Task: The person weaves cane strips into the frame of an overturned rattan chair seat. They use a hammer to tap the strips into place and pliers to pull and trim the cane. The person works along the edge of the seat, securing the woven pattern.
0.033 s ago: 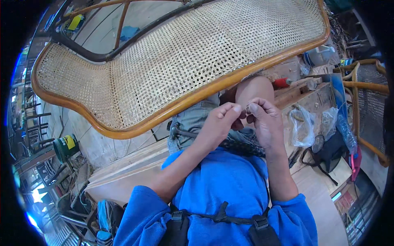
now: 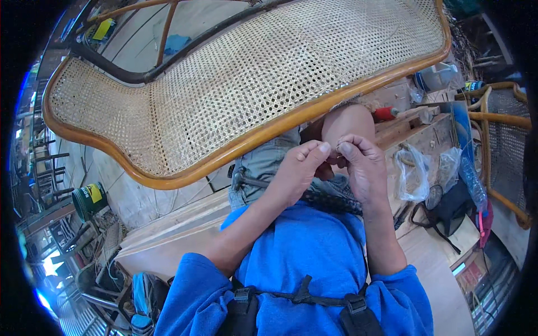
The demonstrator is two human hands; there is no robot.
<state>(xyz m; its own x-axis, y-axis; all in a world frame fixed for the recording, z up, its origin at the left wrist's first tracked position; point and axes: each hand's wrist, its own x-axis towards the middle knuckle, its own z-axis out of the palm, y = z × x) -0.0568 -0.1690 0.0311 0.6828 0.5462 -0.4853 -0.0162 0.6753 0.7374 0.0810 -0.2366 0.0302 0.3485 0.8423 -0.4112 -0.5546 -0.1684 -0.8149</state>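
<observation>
My left hand (image 2: 303, 168) and my right hand (image 2: 362, 165) meet above my lap, fingertips almost touching. Each is closed in a pinch, thumb against bent fingers. Something thin and pale seems to lie between the fingertips, too small to make out. Just beyond the hands, a woven cane panel (image 2: 241, 92) in a curved, honey-brown wooden frame (image 2: 241, 149) slants across my knees. Its mesh has larger open holes near the middle, and loose strands lie over its right part.
A red cylinder (image 2: 385, 113) lies on the wooden bench right of my knee. Clear plastic bags (image 2: 413, 173) and a black strapped item (image 2: 451, 208) sit further right, beside another cane-panelled frame (image 2: 506, 117). At left stands a green tin (image 2: 89, 201) near planks (image 2: 174, 227).
</observation>
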